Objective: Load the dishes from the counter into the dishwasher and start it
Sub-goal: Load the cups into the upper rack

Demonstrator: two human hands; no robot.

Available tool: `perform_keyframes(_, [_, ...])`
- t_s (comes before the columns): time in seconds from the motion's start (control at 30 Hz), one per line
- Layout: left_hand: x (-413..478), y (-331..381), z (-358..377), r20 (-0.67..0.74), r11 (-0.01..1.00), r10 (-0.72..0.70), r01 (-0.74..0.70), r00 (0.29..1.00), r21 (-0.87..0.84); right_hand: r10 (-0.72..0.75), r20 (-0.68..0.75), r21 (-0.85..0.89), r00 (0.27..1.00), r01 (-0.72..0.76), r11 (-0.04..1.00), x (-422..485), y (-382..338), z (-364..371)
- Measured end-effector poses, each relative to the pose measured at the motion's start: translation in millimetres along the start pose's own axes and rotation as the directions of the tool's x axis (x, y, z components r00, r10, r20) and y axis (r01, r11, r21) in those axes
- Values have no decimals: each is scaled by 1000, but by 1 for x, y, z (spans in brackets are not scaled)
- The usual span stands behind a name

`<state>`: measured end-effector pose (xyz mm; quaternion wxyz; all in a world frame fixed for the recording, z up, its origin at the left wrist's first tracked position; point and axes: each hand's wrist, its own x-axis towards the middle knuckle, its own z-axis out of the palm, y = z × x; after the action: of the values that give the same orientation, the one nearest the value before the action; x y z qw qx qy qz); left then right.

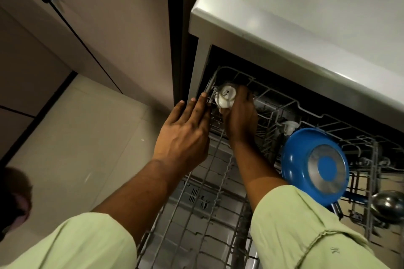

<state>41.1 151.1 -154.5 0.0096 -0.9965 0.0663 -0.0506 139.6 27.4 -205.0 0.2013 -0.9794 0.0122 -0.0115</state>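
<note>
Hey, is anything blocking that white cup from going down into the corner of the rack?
Nothing visible does. The right hand holds the white cup upside down at the far left corner of the rack; the blue pan sits well to its right, and the left hand touches the rack's edge.

Camera: one only, worn on the person's head; wide-angle, so straight edges bow toward the borders.
Facing: forward and steeply down, over the green sleeves point(306, 236) toward the open dishwasher point(201, 61).
Nearness: close, at arm's reach; both forearms fill the lower half.
Centre: the far left corner of the upper rack point(284, 102), where the left hand point(185, 129) lies flat against the rim and the right hand point(240, 118) holds a white cup point(225, 96).
Right side: the bench point(306, 17) top and a blue pan point(306, 159), the bench cut off by the frame.
Left side: floor tiles point(87, 126) and cupboard doors point(98, 17), seen from above.
Overlap: a single view carries the whole scene.
</note>
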Motion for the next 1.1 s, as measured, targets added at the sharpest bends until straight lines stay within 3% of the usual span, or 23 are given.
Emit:
perform_keyframes(0.2, [-1,0,-1,60,1000,-9,9,998,10,116,-44,26,992,-115,993,-9,-1,-3])
perform_keyframes(0.37, [-3,3,-10,131,1000,8,-11,991,18,23,-119,-209,993,-48,977,-41,8,-10])
perform_keyframes(0.53, [-10,2,-20,215,1000,-6,4,977,12,6,87,-239,996,15,971,-76,14,-25])
perform_keyframes(0.73, [-58,9,-38,360,997,-56,70,931,-26,112,322,-183,940,-54,982,-113,4,-64])
perform_keyframes(0.93, [-117,17,-80,502,993,-48,96,863,-70,131,320,-143,938,-89,986,-177,-22,-115])
perform_keyframes(1.1, [-146,24,-135,521,982,-54,140,852,-127,100,341,-76,935,-79,994,-220,-54,-163])
